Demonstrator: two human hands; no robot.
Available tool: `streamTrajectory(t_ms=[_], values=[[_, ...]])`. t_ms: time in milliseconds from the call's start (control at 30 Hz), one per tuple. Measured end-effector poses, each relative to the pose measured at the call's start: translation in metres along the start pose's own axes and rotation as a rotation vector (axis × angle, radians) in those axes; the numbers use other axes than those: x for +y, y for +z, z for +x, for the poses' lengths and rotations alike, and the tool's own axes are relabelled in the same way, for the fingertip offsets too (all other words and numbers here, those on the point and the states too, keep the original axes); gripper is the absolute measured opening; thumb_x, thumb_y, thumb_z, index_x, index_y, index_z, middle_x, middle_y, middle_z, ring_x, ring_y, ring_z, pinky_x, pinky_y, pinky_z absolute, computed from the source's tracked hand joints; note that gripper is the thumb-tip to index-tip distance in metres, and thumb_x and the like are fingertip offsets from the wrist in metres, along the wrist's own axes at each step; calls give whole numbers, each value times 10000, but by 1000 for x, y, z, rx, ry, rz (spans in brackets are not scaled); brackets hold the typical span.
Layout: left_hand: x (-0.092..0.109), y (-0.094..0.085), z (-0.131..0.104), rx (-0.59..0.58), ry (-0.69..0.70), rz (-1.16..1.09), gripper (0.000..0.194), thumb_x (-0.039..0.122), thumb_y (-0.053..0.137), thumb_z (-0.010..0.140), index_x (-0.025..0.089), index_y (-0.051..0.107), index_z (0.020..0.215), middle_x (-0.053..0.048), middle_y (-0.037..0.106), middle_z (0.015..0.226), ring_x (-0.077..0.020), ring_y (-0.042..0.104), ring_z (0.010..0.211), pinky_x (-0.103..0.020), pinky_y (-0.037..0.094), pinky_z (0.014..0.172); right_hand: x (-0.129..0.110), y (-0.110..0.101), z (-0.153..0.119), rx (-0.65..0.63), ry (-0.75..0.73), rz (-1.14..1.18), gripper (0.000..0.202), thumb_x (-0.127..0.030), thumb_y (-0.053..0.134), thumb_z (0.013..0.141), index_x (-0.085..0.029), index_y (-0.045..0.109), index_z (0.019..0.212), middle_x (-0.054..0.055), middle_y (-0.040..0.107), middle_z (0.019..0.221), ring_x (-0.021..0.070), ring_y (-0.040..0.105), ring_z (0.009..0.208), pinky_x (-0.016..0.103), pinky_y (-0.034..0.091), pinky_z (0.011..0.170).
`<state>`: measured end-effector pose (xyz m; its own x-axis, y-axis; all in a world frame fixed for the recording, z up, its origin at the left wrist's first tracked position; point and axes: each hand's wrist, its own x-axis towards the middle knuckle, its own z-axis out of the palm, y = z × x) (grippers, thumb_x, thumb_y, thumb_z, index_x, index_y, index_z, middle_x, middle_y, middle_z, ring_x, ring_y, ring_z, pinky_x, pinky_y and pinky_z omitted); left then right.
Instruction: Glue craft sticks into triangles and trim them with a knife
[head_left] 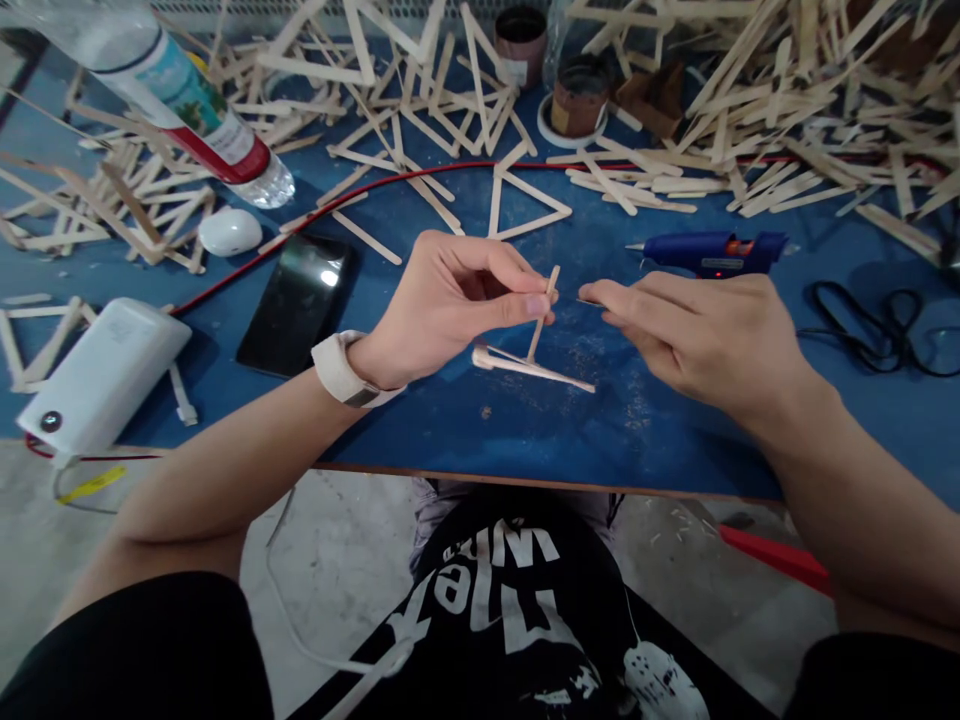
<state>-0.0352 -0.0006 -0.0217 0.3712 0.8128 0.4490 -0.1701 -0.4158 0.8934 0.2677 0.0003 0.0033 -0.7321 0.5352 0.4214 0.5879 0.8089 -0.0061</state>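
Note:
Between thumb and fingers, my left hand (472, 295) pinches one stick of a small frame of joined popsicle sticks (534, 367). The frame's other sticks hang below, over the blue table. A short gap to the right, my right hand (690, 325) is closed, index finger and thumb pressed together. A thin, small edge pokes out at its fingertips, too little of it showing to name. Just beyond my right hand lies a blue glue gun (709, 252), its nozzle toward the left.
Loose sticks and stick triangles (525, 205) cover the back of the table (450, 430). A black phone (296, 300), white power bank (105, 375) and plastic bottle (202, 125) are on the left. A black cable (877, 325) coils at right; a red cable (360, 190) crosses behind.

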Motion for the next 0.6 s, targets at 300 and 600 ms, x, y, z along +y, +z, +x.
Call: streamTrajectory(t_ms=[300,600], values=[[12,-1,3,56,182,374,91,304,981,1025,319,912,968,-11,896,974,-182,867,911,-336,730,773,-16,-7,10,-100,289,715,259,-407,634,1225,-260,846,1199,-23,762,765,117,607,526,298,458,528],[3,-2,3,52,124,304,98,289,1003,1016,298,910,987,27,880,953,-140,839,896,-335,737,805,-15,-11,9,-119,256,701,280,-391,604,1235,-242,841,1217,4,772,802,133,599,559,328,429,555]])
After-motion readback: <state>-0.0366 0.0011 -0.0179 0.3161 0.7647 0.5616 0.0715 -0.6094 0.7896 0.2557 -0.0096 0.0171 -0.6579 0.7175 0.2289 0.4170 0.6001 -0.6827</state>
